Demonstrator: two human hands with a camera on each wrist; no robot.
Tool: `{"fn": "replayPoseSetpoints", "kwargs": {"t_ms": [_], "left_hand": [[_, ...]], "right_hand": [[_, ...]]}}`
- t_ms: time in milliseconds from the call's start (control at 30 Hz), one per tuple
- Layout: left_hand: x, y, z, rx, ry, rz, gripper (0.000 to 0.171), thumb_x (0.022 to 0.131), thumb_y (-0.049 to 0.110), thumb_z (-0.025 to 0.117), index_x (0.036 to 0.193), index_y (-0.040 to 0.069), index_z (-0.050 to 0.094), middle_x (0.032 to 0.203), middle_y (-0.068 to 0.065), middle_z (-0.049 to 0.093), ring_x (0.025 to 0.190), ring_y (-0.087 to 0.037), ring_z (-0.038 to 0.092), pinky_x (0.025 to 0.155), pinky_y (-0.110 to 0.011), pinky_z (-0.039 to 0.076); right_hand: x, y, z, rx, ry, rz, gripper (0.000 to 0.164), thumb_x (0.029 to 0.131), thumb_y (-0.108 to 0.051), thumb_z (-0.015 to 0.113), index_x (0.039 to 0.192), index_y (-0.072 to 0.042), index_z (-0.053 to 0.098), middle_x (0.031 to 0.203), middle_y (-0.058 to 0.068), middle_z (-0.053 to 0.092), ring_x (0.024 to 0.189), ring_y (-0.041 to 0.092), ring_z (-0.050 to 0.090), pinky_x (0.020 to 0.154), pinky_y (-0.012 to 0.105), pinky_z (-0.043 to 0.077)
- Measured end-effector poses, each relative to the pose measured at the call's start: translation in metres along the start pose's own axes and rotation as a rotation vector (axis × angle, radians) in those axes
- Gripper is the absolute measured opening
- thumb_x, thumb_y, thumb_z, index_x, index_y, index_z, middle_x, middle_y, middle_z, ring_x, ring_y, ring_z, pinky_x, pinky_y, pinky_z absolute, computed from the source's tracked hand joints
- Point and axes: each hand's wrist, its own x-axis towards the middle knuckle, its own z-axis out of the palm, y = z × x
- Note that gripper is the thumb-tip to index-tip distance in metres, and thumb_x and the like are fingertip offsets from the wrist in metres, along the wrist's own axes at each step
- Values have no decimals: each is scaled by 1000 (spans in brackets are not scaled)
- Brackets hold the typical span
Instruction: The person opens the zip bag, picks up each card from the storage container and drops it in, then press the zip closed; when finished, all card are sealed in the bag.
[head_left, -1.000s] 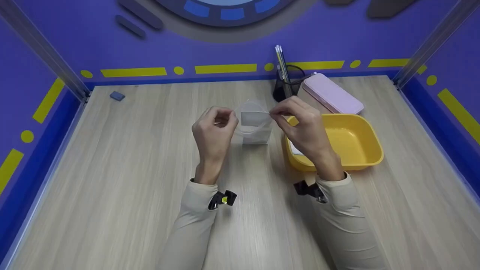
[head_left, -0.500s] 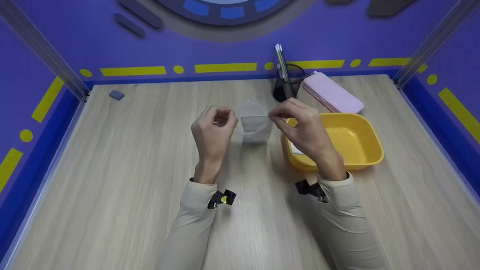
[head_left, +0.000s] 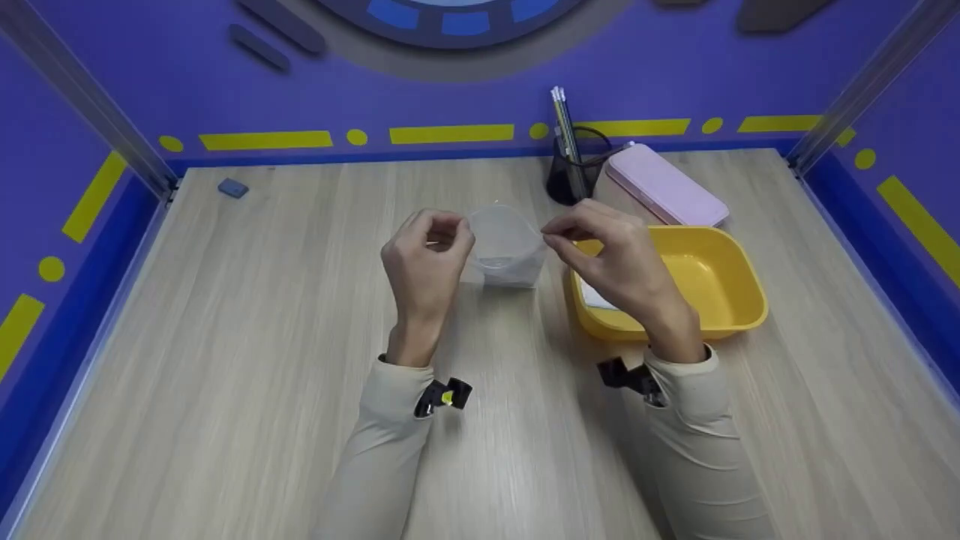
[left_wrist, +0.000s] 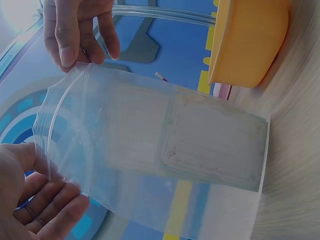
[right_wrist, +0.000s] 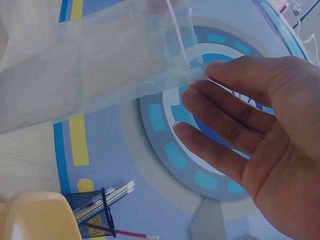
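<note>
A clear zip-lock bag stands upright between my hands, its mouth spread into a round opening in the head view. My left hand pinches one side of the mouth between thumb and fingers. At the opposite side, my right hand pinches the edge between thumb and index finger, the other fingers loosely bent in the right wrist view. Inside the bag, a flat greyish rectangular piece lies in the lower part, seen through the plastic. The bag's bottom edge is right at the wooden table.
A yellow tub stands beside my right hand, with something white inside at its left. Behind are a pink pencil case and a black mesh cup holding pencils. A blue eraser-like block lies far left.
A grey rectangle inside the bag has slid down from near the mouth toward the bottom. My right hand has shifted slightly right, and the bag's mouth looks rounder.
</note>
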Motion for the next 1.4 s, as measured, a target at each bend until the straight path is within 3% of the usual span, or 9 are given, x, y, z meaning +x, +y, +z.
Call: {"fn": "replayPoseSetpoints", "kwargs": {"t_ms": [433, 700, 1067, 1400], "left_hand": [[1, 0, -2, 2, 6, -2, 4, 87, -3, 75, 85, 1, 75, 79, -6, 72, 69, -16, 70, 64, -27, 59], [2, 1, 0, -11, -1, -10, 4, 87, -4, 76, 85, 0, 75, 79, -7, 72, 70, -16, 70, 65, -27, 60], [2, 1, 0, -2, 5, 1, 5, 87, -3, 74, 86, 1, 75, 79, -6, 72, 69, -17, 70, 63, -30, 60], [2, 1, 0, 0, 1, 4, 7, 88, -4, 74, 87, 3, 75, 80, -6, 73, 70, -17, 71, 64, -30, 61]], "right_hand": [[0, -4, -10, 15, 44, 22, 9, 95, 0, 78, 104, -2, 78, 100, 4, 75, 94, 16, 71, 87, 24, 58], [-8, 6, -18, 40, 55, 118, 15, 95, 1, 77, 110, 0, 77, 105, 3, 75, 95, 14, 71, 87, 24, 59], [-12, 40, -22, -1, -68, 243, 13, 95, 3, 76, 108, 0, 76, 104, 7, 76, 95, 18, 72, 85, 19, 57], [-18, 69, -21, -24, -221, 427, 14, 100, -3, 72, 114, 0, 76, 108, 9, 75, 101, 24, 70, 93, 46, 60]]}}
